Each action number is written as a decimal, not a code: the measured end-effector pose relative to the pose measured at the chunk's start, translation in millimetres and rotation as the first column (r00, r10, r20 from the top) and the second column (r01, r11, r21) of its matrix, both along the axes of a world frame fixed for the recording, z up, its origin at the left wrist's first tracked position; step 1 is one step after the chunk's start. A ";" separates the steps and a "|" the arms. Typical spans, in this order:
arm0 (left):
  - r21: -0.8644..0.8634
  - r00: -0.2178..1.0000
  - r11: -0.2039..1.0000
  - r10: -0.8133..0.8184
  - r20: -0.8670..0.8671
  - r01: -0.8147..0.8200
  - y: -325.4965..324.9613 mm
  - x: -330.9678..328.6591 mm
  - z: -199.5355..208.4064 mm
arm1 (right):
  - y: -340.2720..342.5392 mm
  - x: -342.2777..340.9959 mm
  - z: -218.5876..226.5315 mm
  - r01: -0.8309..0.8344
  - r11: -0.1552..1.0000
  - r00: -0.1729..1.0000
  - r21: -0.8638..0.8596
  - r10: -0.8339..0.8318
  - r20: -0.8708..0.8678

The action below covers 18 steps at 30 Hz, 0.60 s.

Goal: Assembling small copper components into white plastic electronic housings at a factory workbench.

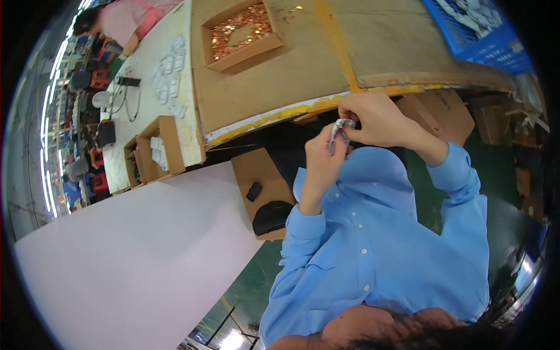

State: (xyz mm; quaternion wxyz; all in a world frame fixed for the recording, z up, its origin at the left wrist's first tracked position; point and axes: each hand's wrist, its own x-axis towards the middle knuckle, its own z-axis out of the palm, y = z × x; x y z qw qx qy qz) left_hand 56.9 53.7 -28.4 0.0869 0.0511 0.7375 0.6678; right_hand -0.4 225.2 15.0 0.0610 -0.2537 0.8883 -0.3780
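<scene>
Close in front of my body, near the workbench's front edge, both hands meet at a small pale grey part [336, 133]. Its exact kind is too small to tell. My left hand [322, 162] is closed around its lower end, with the thumb and fingers pressed on it. From the right, my right hand [378, 121] pinches at the upper end with bent fingers. Whether something smaller sits between those right fingertips is hidden. On the bench beyond, an open cardboard box [248, 52] holds many small copper-coloured pieces.
A blue plastic crate [496, 53] with pale parts stands at the far right. Left, a light table [129, 161] carries pale parts and a cardboard box [169, 143]. Cardboard [256, 166] with black items lies beside a white surface [134, 251]. Another person [125, 23] sits far left.
</scene>
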 end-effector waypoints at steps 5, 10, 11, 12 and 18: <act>0.010 0.997 0.997 0.072 -0.011 -0.072 -2.0 -4.9 -1.3 | -5.6 -10.6 -3.1 0.021 0.999 0.999 -0.037 -0.020 0.039; -0.200 0.995 0.977 0.064 -0.076 -0.078 -27.4 -11.5 -14.4 | -5.1 -28.2 -8.9 0.066 0.991 0.986 -0.114 -0.047 0.162; -0.191 0.995 0.977 0.090 -0.047 -0.097 -33.9 -14.9 -13.2 | -3.3 -34.4 -14.2 0.059 0.990 0.988 -0.127 -0.039 0.153; -0.182 0.993 0.977 0.113 -0.013 -0.114 -39.9 -18.7 -12.0 | -1.1 -39.8 -21.5 0.062 0.972 0.978 -0.225 -0.014 0.208; -0.435 0.809 0.706 0.578 -0.101 -0.559 -147.7 -81.2 -6.5 | 26.9 -79.9 -85.4 0.460 0.794 0.888 -0.397 -0.405 0.218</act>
